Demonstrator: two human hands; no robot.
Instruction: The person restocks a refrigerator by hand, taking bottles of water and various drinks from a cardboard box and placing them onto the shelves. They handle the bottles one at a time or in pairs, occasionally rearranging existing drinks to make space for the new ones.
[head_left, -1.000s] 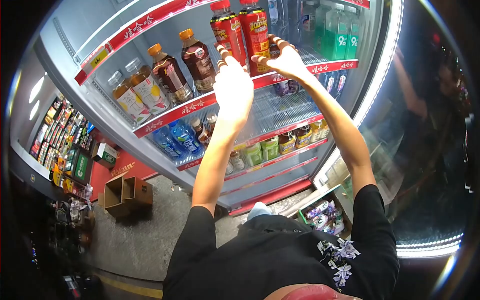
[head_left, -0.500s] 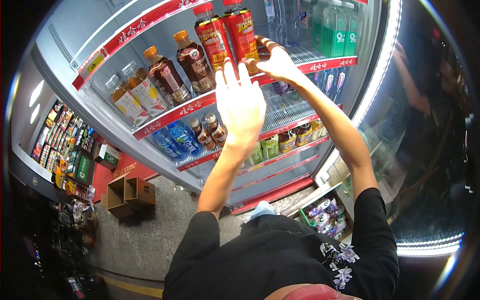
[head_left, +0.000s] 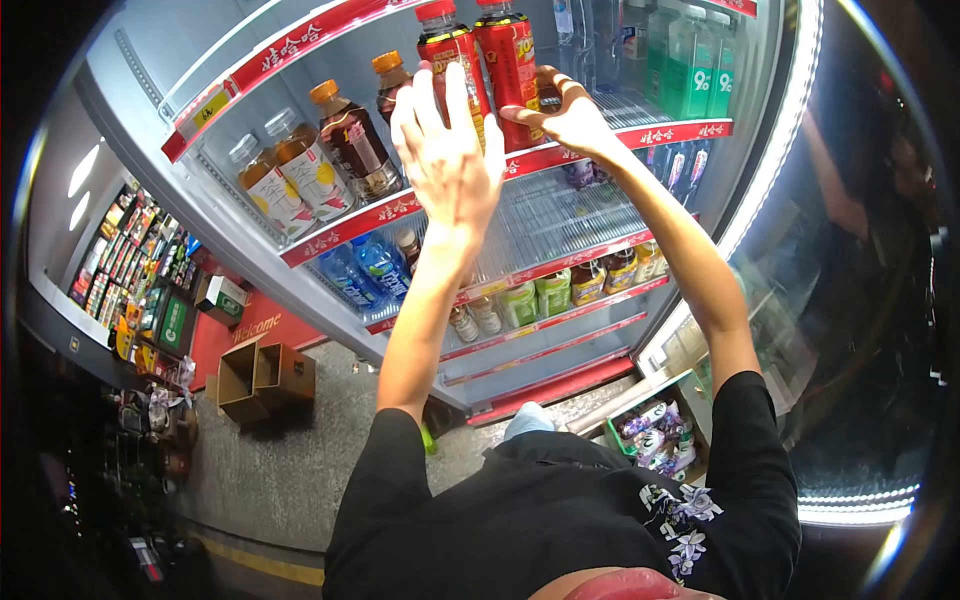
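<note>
Where both hands (head_left: 447, 178) (head_left: 574, 124) reach — two red bottles (head_left: 450, 48) (head_left: 510, 72) stand together

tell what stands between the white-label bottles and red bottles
In the head view, two orange-capped dark bottles stand between white-label bottles and red bottles; the left hand partly hides one.

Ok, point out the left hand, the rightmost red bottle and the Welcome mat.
Left hand (head_left: 452, 175), head view: its back.
Rightmost red bottle (head_left: 508, 68), head view: its label.
Welcome mat (head_left: 257, 328), head view: its lettering.
</note>
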